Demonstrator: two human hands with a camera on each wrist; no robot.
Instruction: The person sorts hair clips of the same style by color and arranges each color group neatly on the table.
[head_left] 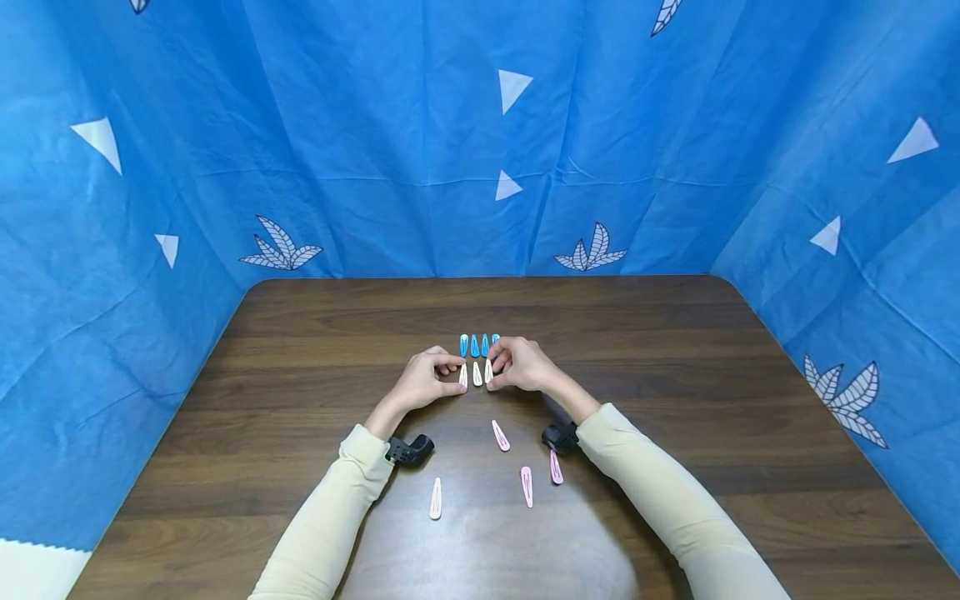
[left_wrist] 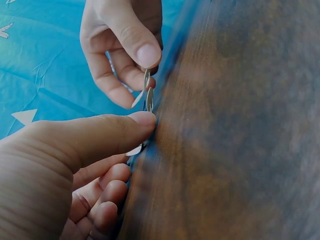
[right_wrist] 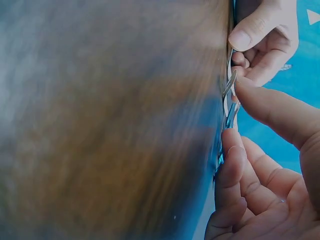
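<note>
Snap hair clips lie in two rows near the table's middle: several blue clips at the back, white ones in front. My left hand pinches the leftmost white hair clip end to end between thumb and a finger. At the row's right end, my right hand has thumb and fingers on the two ends of another white hair clip. Between them lies a middle white clip, untouched. In the left wrist view, the left thumb presses a clip's end. My right fingers partly cover the rightmost blue clip.
Nearer me lie three pink hair clips, one close to the row, one lower and one beside the right wrist camera. A single white clip lies at front left. Blue cloth surrounds the wooden table.
</note>
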